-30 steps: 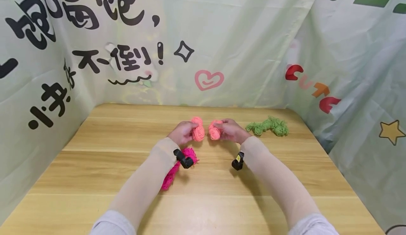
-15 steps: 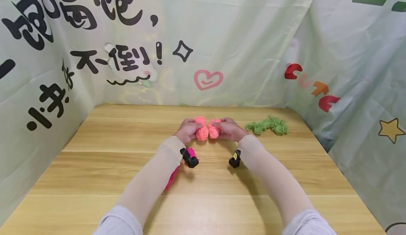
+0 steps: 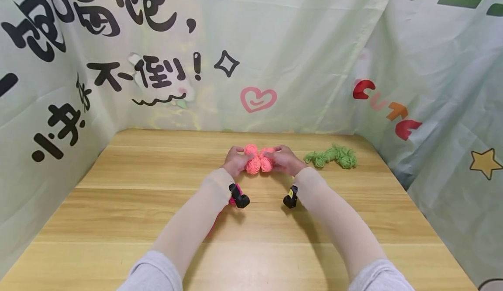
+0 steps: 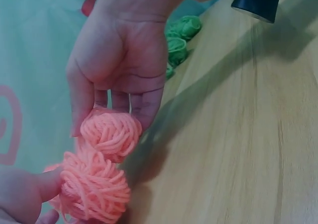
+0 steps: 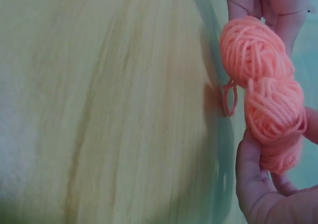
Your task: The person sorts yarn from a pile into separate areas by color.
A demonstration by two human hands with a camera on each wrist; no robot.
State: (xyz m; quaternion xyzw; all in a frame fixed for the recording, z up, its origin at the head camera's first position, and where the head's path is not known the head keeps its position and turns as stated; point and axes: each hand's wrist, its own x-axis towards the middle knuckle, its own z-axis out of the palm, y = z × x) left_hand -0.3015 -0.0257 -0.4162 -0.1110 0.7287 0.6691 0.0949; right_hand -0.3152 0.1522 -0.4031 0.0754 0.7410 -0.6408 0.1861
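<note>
Two coral yarn skeins, each with a pinched-in middle, are held side by side near the back of the table. My left hand (image 3: 235, 161) pinches the left skein (image 3: 253, 165), thumb on its near side. The right skein (image 3: 267, 164) is gripped by my right hand (image 3: 289, 161), fingers round its outer end. In the left wrist view the left skein (image 4: 97, 189) presses up against the other one. A short loose loop of yarn (image 5: 229, 100) hangs beside them in the right wrist view.
A green yarn skein (image 3: 333, 156) lies on the wooden table (image 3: 129, 212) to the right of my right hand. Magenta yarn (image 3: 232, 201) lies mostly hidden under my left forearm. Printed cloth (image 3: 306, 55) hangs behind and along both sides.
My left hand has carried its coral skein to the right, closing the gap to the other skein. The right hand has shifted only slightly. My left forearm now covers more of the magenta yarn.
</note>
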